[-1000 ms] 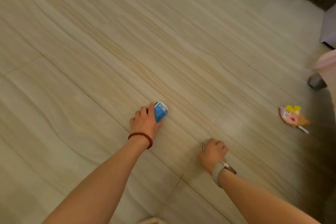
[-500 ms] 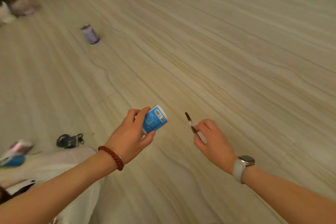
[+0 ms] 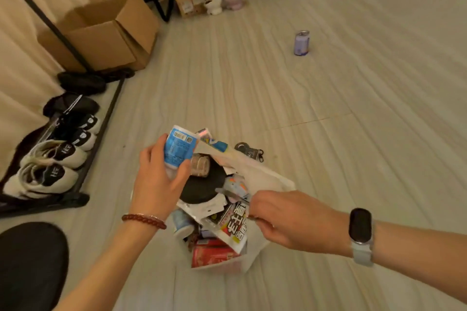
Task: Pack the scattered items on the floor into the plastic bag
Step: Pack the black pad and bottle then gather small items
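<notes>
My left hand (image 3: 156, 179) grips the small blue cup (image 3: 178, 150) by its sides above the full plastic bag (image 3: 265, 184), light and easily crushed I judge, while my right hand (image 3: 285, 217) pinches a thin stick (image 3: 233, 194).

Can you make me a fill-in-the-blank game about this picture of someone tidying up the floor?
1. The left hand holds a small ___ bottle above the plastic bag.
2. The purple can stands alone on the ___.
3. The right hand has a ___ on its wrist.
4. The shoes sit on a black ___ at the left.

Missing words: blue; floor; watch; rack
</notes>
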The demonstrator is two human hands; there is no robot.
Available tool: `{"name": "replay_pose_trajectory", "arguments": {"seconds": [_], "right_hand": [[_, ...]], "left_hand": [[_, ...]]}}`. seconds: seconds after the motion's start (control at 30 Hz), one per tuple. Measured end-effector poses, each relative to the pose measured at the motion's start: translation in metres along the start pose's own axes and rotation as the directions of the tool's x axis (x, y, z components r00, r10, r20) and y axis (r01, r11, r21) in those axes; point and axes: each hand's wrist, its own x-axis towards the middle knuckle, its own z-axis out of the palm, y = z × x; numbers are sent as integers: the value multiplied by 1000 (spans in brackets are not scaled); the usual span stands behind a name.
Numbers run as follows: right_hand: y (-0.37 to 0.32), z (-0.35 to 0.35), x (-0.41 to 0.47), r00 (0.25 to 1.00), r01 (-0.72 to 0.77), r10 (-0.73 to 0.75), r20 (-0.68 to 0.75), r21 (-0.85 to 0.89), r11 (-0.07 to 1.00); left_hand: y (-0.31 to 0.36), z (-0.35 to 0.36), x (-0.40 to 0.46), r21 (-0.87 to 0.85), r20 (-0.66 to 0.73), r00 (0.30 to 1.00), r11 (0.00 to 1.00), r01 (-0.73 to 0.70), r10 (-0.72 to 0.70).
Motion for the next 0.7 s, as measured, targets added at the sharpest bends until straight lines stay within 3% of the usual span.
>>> {"name": "replay_pose_trajectory", "arguments": {"seconds": [0.1, 0.23, 0.43, 0.63, 0.7], "right_hand": [[6, 30, 26, 964, 226, -196, 178, -167, 960], [10, 59, 60, 933, 357, -326, 152, -284, 890], [10, 84, 91, 983, 181, -163, 79, -435, 882], [21, 75, 71, 996, 85, -70, 57, -325, 942], [29, 62, 51, 997, -60, 74, 26, -347, 936]], "left_hand": [[-25, -11, -2, 3, -50, 997, 998, 59, -59], [-41, -24, 0, 2, -130, 984, 993, 119, -118], [-44, -15, -8, -16, -70, 994, 997, 82, -83], [-37, 2, -27, 6, 88, 996, 1000, -8, 7], [-36, 11, -33, 36, 136, 989, 998, -55, 50]]}}
